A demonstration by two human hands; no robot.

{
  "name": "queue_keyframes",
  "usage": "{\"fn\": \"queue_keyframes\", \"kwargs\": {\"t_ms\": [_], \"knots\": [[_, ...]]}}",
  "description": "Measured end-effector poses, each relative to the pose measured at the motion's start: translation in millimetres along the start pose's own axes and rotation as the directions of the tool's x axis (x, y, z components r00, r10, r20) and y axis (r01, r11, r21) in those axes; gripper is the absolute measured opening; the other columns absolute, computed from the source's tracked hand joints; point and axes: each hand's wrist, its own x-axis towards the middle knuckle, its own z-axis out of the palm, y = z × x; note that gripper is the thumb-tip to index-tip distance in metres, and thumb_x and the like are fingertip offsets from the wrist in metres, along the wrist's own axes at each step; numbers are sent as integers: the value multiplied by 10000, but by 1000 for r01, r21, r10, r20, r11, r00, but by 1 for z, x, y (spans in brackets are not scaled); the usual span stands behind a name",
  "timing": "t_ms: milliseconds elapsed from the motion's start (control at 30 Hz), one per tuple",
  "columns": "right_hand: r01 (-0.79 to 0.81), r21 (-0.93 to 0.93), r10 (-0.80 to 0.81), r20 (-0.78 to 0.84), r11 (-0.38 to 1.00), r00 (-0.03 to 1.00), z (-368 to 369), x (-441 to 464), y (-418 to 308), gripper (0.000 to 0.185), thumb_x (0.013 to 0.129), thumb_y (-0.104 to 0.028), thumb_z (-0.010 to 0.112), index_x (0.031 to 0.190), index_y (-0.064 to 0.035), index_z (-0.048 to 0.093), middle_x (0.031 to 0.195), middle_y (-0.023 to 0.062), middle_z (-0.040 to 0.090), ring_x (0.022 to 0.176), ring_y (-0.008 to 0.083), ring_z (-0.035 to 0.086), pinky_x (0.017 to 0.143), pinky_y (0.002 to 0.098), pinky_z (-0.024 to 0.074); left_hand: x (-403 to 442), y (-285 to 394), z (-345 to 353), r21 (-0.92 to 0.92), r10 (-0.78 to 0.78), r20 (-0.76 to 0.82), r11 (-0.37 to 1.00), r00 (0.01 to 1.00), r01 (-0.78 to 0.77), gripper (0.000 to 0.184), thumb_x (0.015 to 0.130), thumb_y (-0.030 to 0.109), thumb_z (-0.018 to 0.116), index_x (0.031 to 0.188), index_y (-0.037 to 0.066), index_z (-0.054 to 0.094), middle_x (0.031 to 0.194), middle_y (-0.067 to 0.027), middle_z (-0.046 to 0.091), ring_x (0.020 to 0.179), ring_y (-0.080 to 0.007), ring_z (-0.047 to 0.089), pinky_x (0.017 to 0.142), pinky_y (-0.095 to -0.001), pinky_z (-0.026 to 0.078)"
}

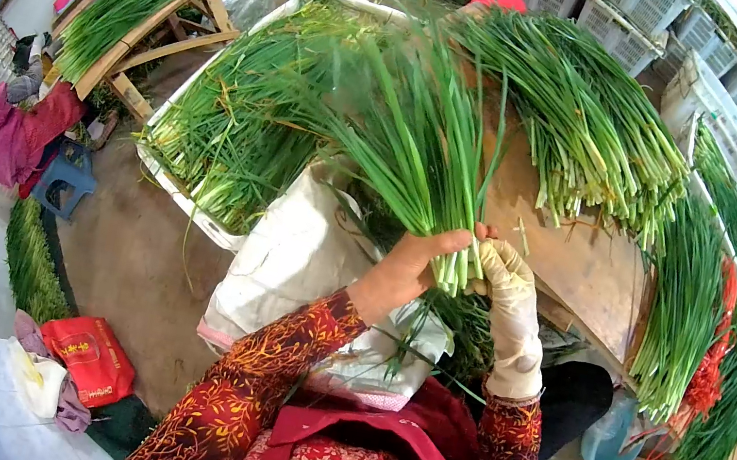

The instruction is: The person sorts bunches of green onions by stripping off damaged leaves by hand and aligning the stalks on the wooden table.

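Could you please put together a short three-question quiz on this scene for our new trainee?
1. True or false: the left hand wears a glove.
2. Multiple choice: what is the left hand gripping?
A) a crate
B) a bunch of green stalks
C) a basin
3. Fill in the blank: the bag at the picture's lower left is mainly ____.

Key:
1. False; it is bare, and the glove is on the right hand.
2. B
3. red

The left hand clenches, bare — just beside it, the gloved right hand curls inward, both sleeved forearms extended.
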Motion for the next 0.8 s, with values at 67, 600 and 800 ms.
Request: {"fn": "queue_keyframes", "kwargs": {"t_ms": [67, 600, 800], "knots": [[-47, 47, 49, -30, 998, 998, 3, -6, -4, 212, 864, -257, 565, 892, -48, 587, 699, -43, 539, 554, 48, 414, 524, 173, 327, -1, 1, 1, -58, -78, 84, 995, 993, 83, 327, 792, 192, 623, 1049, 4, 546, 1063, -87, 579, 865, -162, 595, 720, -297, 517], [356, -861, -661, 31, 363, 750, 0, -7, -9, 99, 721, -65, 619, 784, -102, 552, 704, 81, 563, 579, 277, 539, 537, 376, 425, 4, -11, -3, -31, -88, -88, 996, 992, 86, 279, 806, 152, 637, 1050, 52, 544, 954, -19, 609, 814, -121, 604, 719, -279, 518], [242, -957, -518, 291, -160, 805, -15, -4, -15, 73, 784, -138, 545, 848, -103, 537, 701, 83, 554, 598, 302, 554, 534, 376, 444, 8, -16, -7, -29, -167, -117, 986, 979, 165, 282, 807, 174, 639, 1041, 39, 555, 939, -31, 620, 814, -126, 606, 708, -283, 520]]}}
